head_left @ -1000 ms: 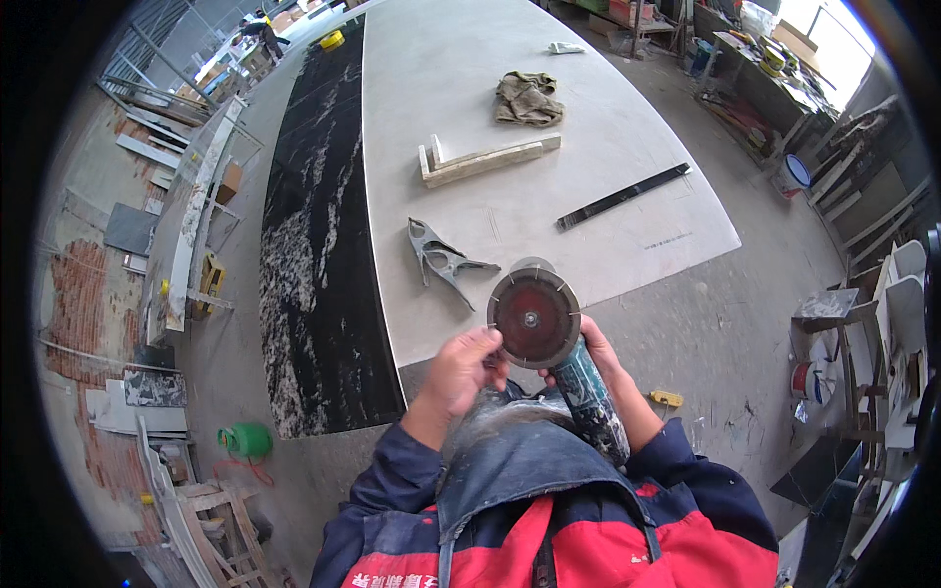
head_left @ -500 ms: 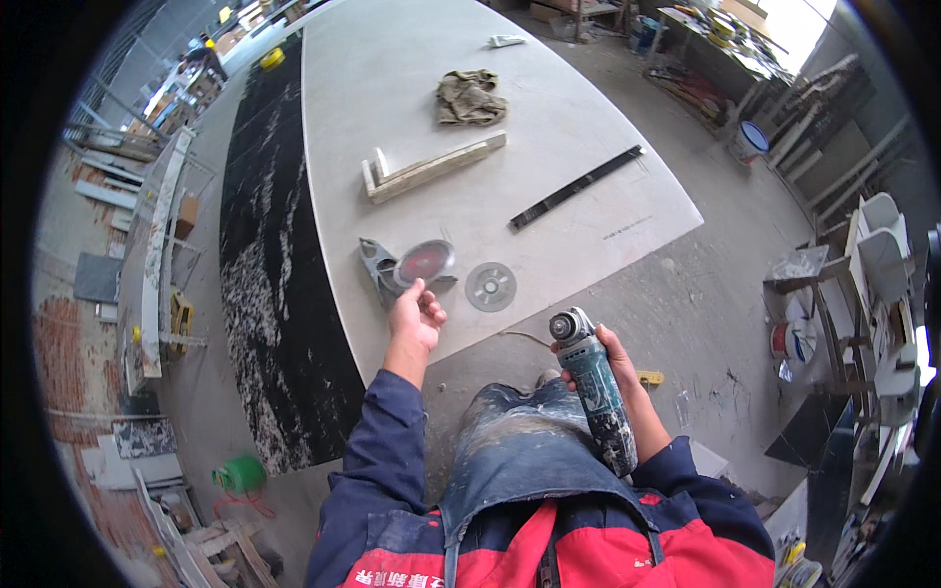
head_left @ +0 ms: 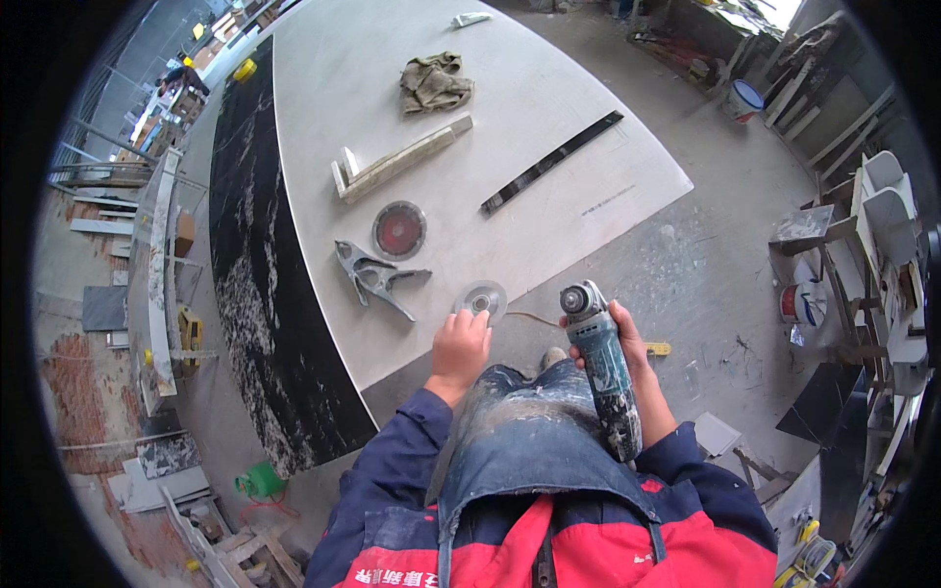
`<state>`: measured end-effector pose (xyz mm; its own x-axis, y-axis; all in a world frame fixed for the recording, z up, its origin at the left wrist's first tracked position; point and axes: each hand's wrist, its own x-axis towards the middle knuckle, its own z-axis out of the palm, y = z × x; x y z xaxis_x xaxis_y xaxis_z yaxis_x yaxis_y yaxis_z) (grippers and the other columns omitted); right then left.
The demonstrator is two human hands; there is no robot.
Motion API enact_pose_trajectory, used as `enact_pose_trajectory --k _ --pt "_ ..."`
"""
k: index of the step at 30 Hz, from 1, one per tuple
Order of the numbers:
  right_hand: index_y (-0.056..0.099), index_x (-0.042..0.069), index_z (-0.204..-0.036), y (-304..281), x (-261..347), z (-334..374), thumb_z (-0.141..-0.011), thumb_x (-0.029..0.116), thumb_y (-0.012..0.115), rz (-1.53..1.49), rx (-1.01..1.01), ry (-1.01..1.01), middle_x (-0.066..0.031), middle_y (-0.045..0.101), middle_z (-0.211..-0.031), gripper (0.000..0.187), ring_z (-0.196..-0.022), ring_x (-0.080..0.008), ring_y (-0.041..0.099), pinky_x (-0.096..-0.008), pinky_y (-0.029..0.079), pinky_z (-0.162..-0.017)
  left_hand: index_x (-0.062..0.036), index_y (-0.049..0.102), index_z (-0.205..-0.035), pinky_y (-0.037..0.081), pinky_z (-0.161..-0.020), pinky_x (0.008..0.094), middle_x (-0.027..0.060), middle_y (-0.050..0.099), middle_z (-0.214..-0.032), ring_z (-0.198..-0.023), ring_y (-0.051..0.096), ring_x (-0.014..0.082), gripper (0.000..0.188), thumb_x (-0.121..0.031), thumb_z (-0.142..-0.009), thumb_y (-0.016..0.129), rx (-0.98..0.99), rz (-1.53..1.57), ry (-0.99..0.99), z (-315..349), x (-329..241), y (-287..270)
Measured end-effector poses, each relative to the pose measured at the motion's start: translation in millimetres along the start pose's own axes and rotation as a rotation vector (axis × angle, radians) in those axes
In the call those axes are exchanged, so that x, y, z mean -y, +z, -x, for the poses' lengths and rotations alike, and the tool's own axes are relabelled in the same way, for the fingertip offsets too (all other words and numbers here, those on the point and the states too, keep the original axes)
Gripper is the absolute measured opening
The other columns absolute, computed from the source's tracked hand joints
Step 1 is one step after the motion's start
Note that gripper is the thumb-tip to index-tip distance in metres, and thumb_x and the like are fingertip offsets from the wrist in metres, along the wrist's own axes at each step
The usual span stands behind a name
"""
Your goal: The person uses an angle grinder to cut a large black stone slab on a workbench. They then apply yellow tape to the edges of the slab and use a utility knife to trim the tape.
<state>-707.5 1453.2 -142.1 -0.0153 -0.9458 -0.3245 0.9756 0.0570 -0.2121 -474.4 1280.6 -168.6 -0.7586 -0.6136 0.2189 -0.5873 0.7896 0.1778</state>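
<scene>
My left hand (head_left: 459,353) is closed on the near rim of a grey, round grinding disc (head_left: 487,294) at the near edge of the white slab (head_left: 549,88). In my right hand (head_left: 632,348) is a teal, dust-covered angle grinder (head_left: 603,367), head upward. Its spindle (head_left: 575,298) shows bare, with no disc on it. A red-centred cutting disc (head_left: 400,230) lies flat on the slab. Between that disc and my left hand sits a grey spring clamp (head_left: 377,277).
Farther up the slab are an L-shaped stone strip (head_left: 402,162), a crumpled cloth (head_left: 435,83), a white tube (head_left: 471,19) and a narrow black strip (head_left: 552,162). A black marbled slab (head_left: 245,265) borders it on the left. Buckets (head_left: 745,101) and shelving (head_left: 882,265) stand right.
My left hand has put the red-centred disc down on the slab and moved right and nearer, onto the grey disc. The right hand still holds the grinder.
</scene>
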Motion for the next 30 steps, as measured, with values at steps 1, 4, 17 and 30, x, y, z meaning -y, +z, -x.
enact_pose_trajectory --k 1,4,17,30 --pt "0.056 0.003 -0.135 1 2 -2 -0.1 0.055 0.05 0.023 0.004 0.007 -0.0197 0.066 -0.119 0.062 -0.077 -0.0308 0.072 -0.0396 0.063 -0.061 -0.0095 0.067 -0.114 0.053 -0.07 0.0402 0.0072 0.056 -0.091 -0.085 0.06 0.026 0.035 -0.021 -0.082 0.077 -0.075 0.053 -0.01 3 -5 -12" --pt "0.056 0.003 -0.135 2 -1 -13 -0.1 0.053 0.051 0.006 0.017 0.086 -0.0205 0.067 -0.118 0.061 -0.076 -0.0308 0.072 -0.0395 0.064 -0.061 -0.0089 0.075 -0.102 0.05 -0.064 0.0376 0.0087 0.06 -0.078 -0.071 0.06 0.0255 0.015 -0.011 -0.087 0.074 -0.281 0.279 -0.179 9 -16 -53" --pt "0.055 0.002 -0.136 16 -64 -60 -0.101 0.057 0.048 -0.014 0.145 0.63 -0.0225 0.07 -0.106 0.065 -0.078 -0.0358 0.072 -0.0423 0.063 -0.061 -0.0052 0.072 -0.119 0.055 -0.067 0.0377 0.0164 0.071 -0.095 -0.078 0.07 0.0314 0.04 0.004 -0.08 0.075 -0.5 0.43 -0.172 62 -52 -99" --pt "0.054 0.003 -0.136 34 -88 -68 -0.101 0.06 0.045 -0.021 0.156 0.804 -0.0236 0.07 -0.107 0.068 -0.079 -0.0377 0.072 -0.0441 0.063 -0.061 -0.0085 0.072 -0.122 0.056 -0.067 0.0382 0.0157 0.072 -0.099 -0.078 0.07 0.032 0.049 0.008 -0.076 0.074 -0.562 0.425 -0.259 95 -40 -110"
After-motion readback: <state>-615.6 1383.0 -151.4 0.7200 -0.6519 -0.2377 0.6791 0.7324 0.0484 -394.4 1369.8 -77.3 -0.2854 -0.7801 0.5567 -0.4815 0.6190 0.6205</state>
